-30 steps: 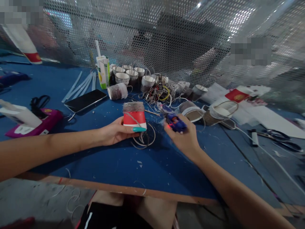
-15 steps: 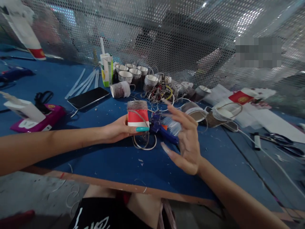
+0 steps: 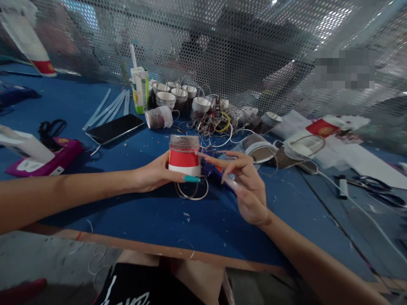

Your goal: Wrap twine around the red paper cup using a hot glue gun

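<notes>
My left hand [image 3: 152,173] grips a red and white paper cup [image 3: 183,159] from its left side, with the thumb across the lower front. Rows of thin grey cord [image 3: 184,142] are wound round the cup's upper part. A loose loop of pale cord [image 3: 207,189] hangs below it. To the right is my right hand [image 3: 246,186], its index finger stretched toward the cup's right side and the other fingers bent but apart. No held thing shows in it. Behind this hand lies a blue glue gun [image 3: 213,171], partly hidden.
Several cord-wrapped cups [image 3: 165,100] stand at the back beside a drink carton [image 3: 140,91]. A tangle of cords [image 3: 213,120] lies behind the held cup. A phone [image 3: 115,129] and purple power strip [image 3: 68,152] lie left, scissors [image 3: 378,188] right. A perforated metal screen [image 3: 203,46] rises behind.
My right hand has moved left and its index finger now reaches the cup's side. The cord strand that crossed the cup's red front no longer hangs there. My left hand keeps its hold.
</notes>
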Tool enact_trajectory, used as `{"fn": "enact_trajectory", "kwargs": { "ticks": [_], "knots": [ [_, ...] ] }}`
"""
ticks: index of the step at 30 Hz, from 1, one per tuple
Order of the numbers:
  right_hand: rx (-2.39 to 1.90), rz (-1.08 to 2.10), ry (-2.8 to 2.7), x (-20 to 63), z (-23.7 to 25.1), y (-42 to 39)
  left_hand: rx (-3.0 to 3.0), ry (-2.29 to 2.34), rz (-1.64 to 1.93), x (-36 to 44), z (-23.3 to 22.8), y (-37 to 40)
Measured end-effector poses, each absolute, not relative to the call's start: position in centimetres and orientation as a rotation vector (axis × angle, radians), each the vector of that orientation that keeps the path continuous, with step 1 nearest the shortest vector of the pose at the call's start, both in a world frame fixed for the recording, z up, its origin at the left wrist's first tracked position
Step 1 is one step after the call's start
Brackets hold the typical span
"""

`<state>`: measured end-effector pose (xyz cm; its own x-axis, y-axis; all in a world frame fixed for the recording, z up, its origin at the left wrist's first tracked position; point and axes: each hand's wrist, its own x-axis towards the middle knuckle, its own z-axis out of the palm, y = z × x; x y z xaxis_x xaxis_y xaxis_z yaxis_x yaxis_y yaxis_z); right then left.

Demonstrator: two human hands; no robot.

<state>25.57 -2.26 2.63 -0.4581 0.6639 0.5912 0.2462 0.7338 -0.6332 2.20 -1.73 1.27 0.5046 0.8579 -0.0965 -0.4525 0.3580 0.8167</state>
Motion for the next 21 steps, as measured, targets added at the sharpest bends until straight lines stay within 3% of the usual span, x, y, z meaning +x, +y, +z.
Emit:
{"fn": "enact_trajectory", "kwargs": {
  "ticks": [5, 13, 21],
  "knots": [
    [-0.630, 0.549, -1.625, 25.2, 2.4, -1.4, 0.804, 0.611, 0.899, 2.1, 1.4, -1.8],
    [-0.610, 0.437, -2.357, 25.2, 3.6, -3.4, 0.912, 0.614, 0.933, 2.5, 0.3, -1.6],
    [-0.695, 0.318, -2.092, 25.6, 2.9, -2.7, 0.847, 0.594, 0.914, 2.3, 0.9, -1.6]
  ]
}}
